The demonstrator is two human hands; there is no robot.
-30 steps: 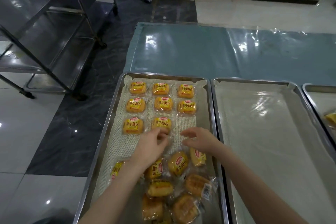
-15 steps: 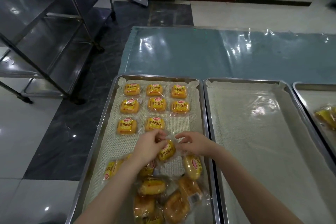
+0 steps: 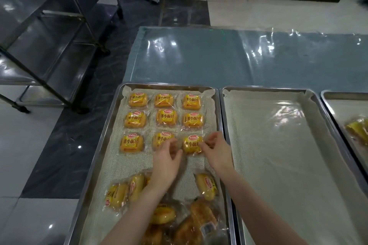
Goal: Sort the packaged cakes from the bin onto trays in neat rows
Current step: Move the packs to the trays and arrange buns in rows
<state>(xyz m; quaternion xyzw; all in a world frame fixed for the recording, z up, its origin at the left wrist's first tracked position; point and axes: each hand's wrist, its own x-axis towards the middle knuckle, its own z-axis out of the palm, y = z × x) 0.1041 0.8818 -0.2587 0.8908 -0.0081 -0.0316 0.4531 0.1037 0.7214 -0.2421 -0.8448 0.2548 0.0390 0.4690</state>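
Since neat rows are wanted, the ninth cake [image 3: 191, 144] is laid label-up at the 3 o'clock end of the third row. There it is lined up under the two cakes at its 12 o'clock and completes a three-by-three block in the far half of the left tray [image 3: 169, 85].

Its wrapper is pinched at the 3 o'clock edge by the curled fingertips of the right hand [image 3: 217, 150], probably so the packet can be squared to its neighbours. The wrist is angled in from 5 o'clock.

At the cake's 9 o'clock the left hand [image 3: 166, 162] is held palm-down with fingers loosely curled, partly covering the row's middle cake. Whether it has hold of any wrapper cannot be told.

A loose pile [image 3: 197, 221] of unsorted cakes is heaped at the tray's 6 o'clock end, so most of the sorting is judged undone.

At 3 o'clock a second lined tray [image 3: 264, 88] is set edge to edge. Beyond it, a third tray [image 3: 342, 93] with a few cakes is partly seen.
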